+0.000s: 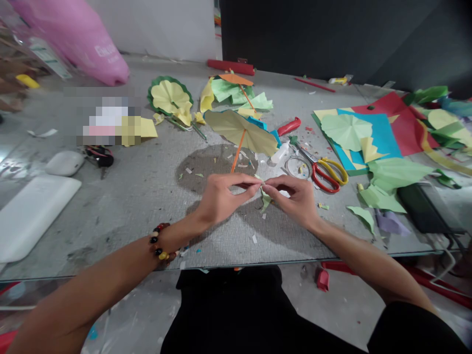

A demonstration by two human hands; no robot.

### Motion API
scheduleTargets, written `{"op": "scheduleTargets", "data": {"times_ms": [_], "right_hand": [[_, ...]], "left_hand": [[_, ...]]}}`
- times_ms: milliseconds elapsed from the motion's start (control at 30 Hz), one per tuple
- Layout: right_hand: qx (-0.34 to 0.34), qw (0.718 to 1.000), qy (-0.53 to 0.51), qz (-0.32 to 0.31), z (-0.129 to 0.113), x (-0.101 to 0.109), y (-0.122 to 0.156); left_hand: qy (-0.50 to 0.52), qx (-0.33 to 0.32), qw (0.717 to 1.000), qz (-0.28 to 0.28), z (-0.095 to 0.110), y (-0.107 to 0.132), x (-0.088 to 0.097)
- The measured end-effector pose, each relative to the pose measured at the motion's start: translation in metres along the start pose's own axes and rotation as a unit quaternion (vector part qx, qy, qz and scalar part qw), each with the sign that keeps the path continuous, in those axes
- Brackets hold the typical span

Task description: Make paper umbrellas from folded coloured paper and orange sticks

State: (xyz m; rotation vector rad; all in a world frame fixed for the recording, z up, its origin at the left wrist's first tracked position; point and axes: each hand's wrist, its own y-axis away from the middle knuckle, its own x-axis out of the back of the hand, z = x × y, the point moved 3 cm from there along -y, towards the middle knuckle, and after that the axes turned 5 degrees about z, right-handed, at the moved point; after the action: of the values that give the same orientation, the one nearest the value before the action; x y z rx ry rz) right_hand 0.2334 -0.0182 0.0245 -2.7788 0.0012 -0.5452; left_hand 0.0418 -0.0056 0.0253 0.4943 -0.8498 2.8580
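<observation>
My left hand and my right hand meet fingertip to fingertip above the table. Both pinch a small strip of light green paper, whose lower end hangs between them. Just beyond my left hand stands a pale yellow paper umbrella on an orange stem, tilted over the table. Scissors with red and yellow handles lie to the right of my right hand. Near them are a ring of clear tape and a small white bottle.
Colored paper sheets and green scraps cover the right side, near a black device. Finished-looking paper umbrellas lie at the back. At left are a white box-like object, a white case and a pink bag.
</observation>
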Motion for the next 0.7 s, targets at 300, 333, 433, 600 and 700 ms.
{"op": "scheduleTargets", "data": {"times_ms": [300, 333, 433, 600, 700], "right_hand": [[0.017, 1.0, 0.0, -0.012, -0.003, -0.0007, 0.001], [0.018, 1.0, 0.006, -0.008, -0.003, -0.0007, 0.0013], [0.01, 1.0, 0.028, 0.003, -0.0014, -0.0005, 0.0017], [0.011, 0.999, 0.032, -0.02, -0.0016, -0.0007, 0.0009], [-0.002, 0.999, 0.021, -0.027, -0.0017, -0.001, 0.0012]], "left_hand": [[-0.047, -0.093, 0.994, 0.015, 0.0062, 0.0031, 0.0021], [-0.052, -0.105, 0.993, 0.016, 0.0069, 0.0039, 0.0018], [-0.062, -0.131, 0.989, 0.019, 0.0086, 0.0057, 0.0005], [-0.06, -0.1, 0.993, 0.029, 0.0087, 0.0049, -0.0009], [-0.036, -0.036, 0.998, 0.022, 0.0051, 0.0033, -0.0009]]}}
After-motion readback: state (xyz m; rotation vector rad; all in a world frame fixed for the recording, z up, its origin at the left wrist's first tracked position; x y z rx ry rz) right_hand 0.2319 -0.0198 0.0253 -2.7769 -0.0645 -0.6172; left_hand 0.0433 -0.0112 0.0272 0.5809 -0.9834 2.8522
